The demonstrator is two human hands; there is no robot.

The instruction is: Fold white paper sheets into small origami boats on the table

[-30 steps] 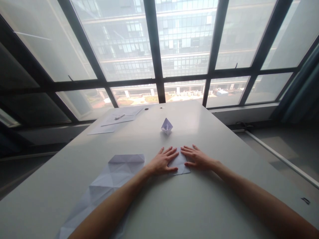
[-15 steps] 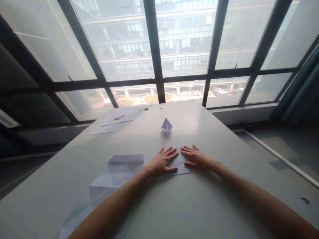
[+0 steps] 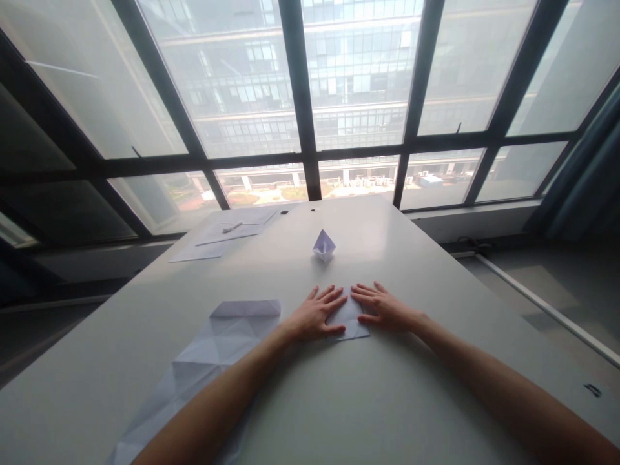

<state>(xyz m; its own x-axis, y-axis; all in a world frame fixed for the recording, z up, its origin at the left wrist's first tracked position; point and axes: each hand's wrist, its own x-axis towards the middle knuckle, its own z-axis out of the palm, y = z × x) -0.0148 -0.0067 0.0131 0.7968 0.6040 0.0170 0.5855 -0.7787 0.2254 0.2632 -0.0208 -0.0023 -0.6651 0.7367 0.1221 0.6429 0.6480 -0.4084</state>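
A small folded piece of white paper [image 3: 349,320] lies flat on the white table. My left hand [image 3: 317,313] rests on its left side, fingers spread and pointing away from me. Over its right edge lies my right hand [image 3: 382,307], also flat with the fingers apart. Both hands cover part of the paper, so its full outline is hidden. Beyond them stands a small folded paper boat [image 3: 324,247] with a pointed peak. A larger creased sheet of paper [image 3: 203,355] extends under my left forearm, which hides part of it.
Several white sheets [image 3: 208,248] lie at the table's far left, with a small whitish object [image 3: 232,227] on top. A small black item [image 3: 592,390] sits near the right edge of the table [image 3: 436,400]. Large windows [image 3: 358,77] stand behind, with a curtain [image 3: 581,174] at right.
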